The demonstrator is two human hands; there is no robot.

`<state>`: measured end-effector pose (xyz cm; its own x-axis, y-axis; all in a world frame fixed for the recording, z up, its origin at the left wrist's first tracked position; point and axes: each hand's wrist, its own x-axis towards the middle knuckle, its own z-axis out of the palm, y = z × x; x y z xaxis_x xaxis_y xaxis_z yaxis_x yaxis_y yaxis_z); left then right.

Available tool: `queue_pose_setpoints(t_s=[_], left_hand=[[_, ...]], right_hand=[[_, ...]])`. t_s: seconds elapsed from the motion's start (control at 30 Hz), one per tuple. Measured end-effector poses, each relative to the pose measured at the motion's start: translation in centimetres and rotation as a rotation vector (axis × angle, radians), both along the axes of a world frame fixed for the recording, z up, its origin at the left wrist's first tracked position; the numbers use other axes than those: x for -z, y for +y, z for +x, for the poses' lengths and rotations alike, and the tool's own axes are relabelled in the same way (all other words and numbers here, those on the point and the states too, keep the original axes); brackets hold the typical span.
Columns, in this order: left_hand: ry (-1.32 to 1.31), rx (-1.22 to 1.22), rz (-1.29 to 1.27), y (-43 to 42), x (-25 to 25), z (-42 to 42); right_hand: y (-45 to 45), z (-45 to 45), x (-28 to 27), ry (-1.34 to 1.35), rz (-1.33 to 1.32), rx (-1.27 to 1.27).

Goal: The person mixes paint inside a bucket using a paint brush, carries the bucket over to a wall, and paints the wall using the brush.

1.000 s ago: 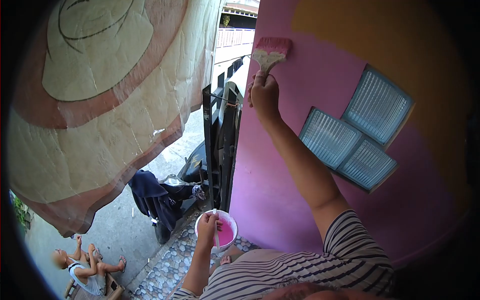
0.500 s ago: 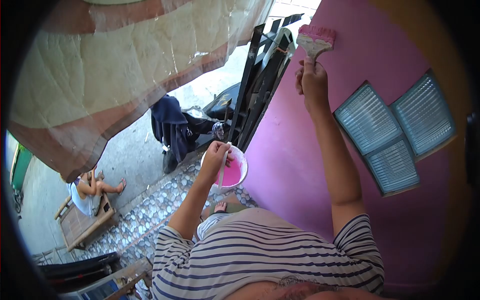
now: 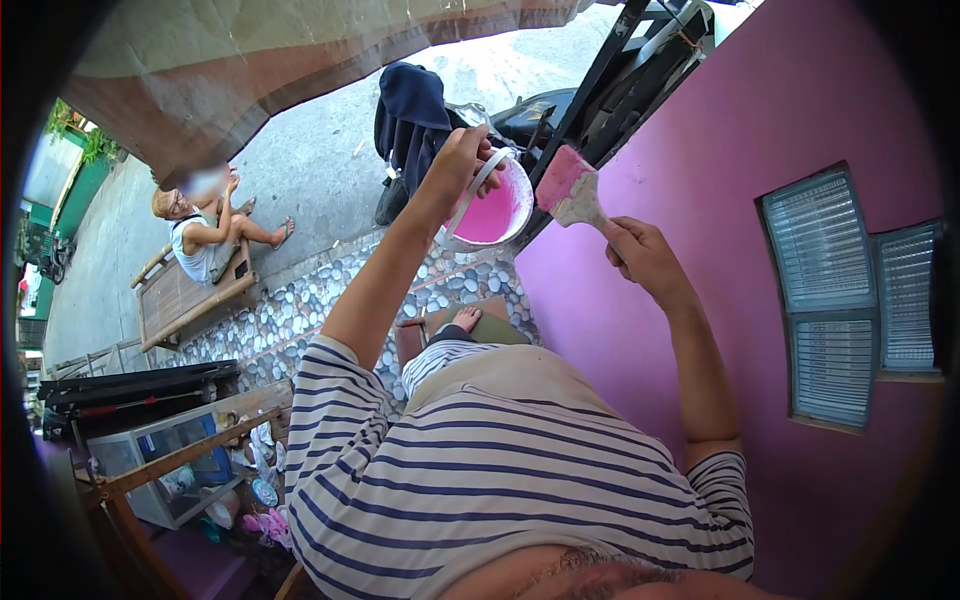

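Clearly, a white bucket (image 3: 522,192) of pink paint (image 3: 488,217) is held by its handle in the left hand (image 3: 468,165) at the upper centre of the frame. A flat brush (image 3: 573,192) is gripped in the right hand (image 3: 648,258), its pink-coated bristles angled towards the upper left; whether the bucket's rim is touched by them cannot quite be told. Paint could be dripped onto the pebbled floor (image 3: 310,300) or the bare foot (image 3: 466,318) below if the bristles are overloaded, or spilled if the bucket is tipped by a slack hold. The dark gate (image 3: 600,110) at the upper right of centre could be smeared if the brush is swung wide. More room is offered right of the brush, along the pink wall (image 3: 720,180), until it is interrupted by glass blocks (image 3: 820,240) near the right edge.
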<state>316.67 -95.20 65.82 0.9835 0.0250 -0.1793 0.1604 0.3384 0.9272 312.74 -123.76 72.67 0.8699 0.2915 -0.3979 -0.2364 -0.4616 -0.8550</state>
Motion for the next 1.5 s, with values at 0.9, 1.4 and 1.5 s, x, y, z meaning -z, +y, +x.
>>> queue_pose_setpoints(t_s=[0.9,1.4,1.5], left_hand=[[0.042,-0.029,0.213,-1.9,-4.0,-7.2],[0.023,0.054,0.194,-6.9,-5.1,-6.7],[0.020,0.091,0.082,-6.9,-3.4,-5.5]], right_hand=[[14.7,3.5,17.2,-0.930,-0.760,-0.825],[9.5,3.9,18.1,-0.857,-0.798,-0.784],[8.3,2.7,15.3,-0.825,-0.791,-0.766]])
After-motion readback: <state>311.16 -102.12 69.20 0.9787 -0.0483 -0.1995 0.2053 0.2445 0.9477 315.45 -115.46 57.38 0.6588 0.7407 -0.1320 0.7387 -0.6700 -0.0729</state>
